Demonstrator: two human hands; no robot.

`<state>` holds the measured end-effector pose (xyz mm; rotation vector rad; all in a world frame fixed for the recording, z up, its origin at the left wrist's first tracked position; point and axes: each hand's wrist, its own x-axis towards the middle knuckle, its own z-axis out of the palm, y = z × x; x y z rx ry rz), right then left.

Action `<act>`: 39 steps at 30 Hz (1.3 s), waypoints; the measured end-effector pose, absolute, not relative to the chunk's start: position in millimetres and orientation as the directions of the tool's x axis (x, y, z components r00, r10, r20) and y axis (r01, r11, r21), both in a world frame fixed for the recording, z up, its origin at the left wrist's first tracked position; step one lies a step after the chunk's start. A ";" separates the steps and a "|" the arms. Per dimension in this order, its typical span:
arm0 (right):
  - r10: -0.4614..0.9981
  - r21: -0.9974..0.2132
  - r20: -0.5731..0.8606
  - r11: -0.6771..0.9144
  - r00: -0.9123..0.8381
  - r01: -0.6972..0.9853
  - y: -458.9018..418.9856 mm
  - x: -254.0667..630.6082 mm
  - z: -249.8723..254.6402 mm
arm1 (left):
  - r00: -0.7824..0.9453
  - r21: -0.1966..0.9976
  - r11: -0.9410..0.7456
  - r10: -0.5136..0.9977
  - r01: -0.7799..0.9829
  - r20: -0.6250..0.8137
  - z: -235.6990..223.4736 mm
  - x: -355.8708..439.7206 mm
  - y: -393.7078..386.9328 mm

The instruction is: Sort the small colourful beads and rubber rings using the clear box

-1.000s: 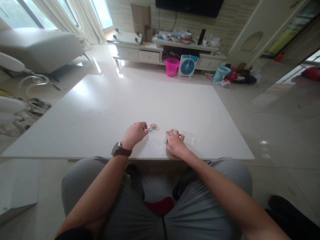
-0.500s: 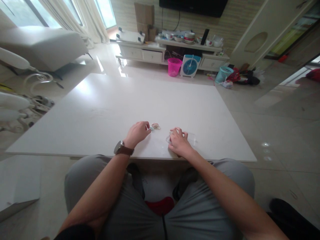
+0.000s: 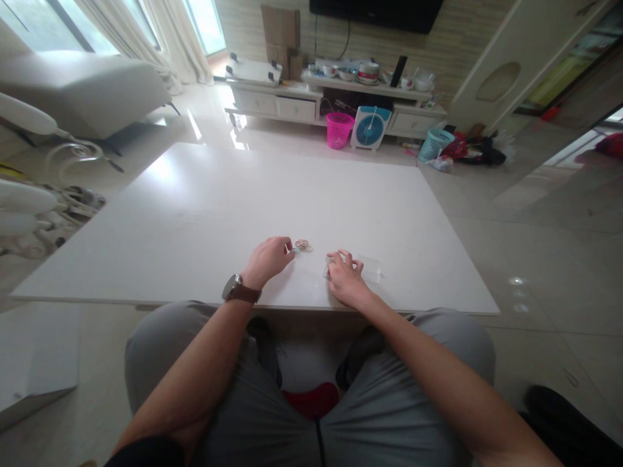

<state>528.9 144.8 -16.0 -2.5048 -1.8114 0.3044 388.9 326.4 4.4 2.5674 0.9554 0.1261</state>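
At the bottom of the frame the person's grey trousers (image 3: 170, 350) reach up to the near edge of the white table (image 3: 272, 194); just beyond that edge, right of the frame's centre, the right hand (image 3: 346, 279) lies over a clear plastic case (image 3: 370, 268), fingers bent and slightly spread; the case shows on both sides of the hand, though I cannot tell whether the fingers grip it or merely rest on it.

Left of centre, the left hand (image 3: 269, 259), a watch (image 3: 232, 287) at its wrist, has thumb and fingertips drawn near each other beside a small heap of thin rings (image 3: 302, 245); whether they pinch the pale bluish piece at the heap's left side is too small to tell; the heap lies on the table between the hands, a little farther off than the case.

For good handling, I judge, a light fingertip pinch would suit the heap, one piece at a time, so that the others do not tangle or scatter; the right hand would do best to steady the case without pressing hard, since thin clear plastic may slide or crack.
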 end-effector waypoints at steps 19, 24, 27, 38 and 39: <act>0.978 -0.135 -0.111 -0.193 0.179 0.972 145.7 543.9 -10.4 | 0.788 0.405 -0.710 0.615 0.576 -0.043 2.8 390.2 323.5; 0.978 -0.158 -0.118 -0.189 0.172 0.969 145.3 549.7 -8.4 | 0.795 0.415 -0.714 0.605 0.565 -0.043 0.1 389.8 324.8; 0.979 -0.186 -0.111 -0.189 0.170 0.964 145.4 552.3 -8.8 | 0.811 0.415 -0.731 0.584 0.542 -0.030 -0.5 390.5 323.0; 0.990 -0.336 -0.029 -0.142 0.140 0.931 148.6 559.8 -14.4 | 0.951 0.547 -0.809 0.301 0.215 0.072 -5.8 401.5 304.7; 0.989 -0.348 -0.028 -0.143 0.142 0.927 148.7 560.4 -15.5 | 0.951 0.540 -0.812 0.302 0.222 0.064 -7.1 401.5 305.2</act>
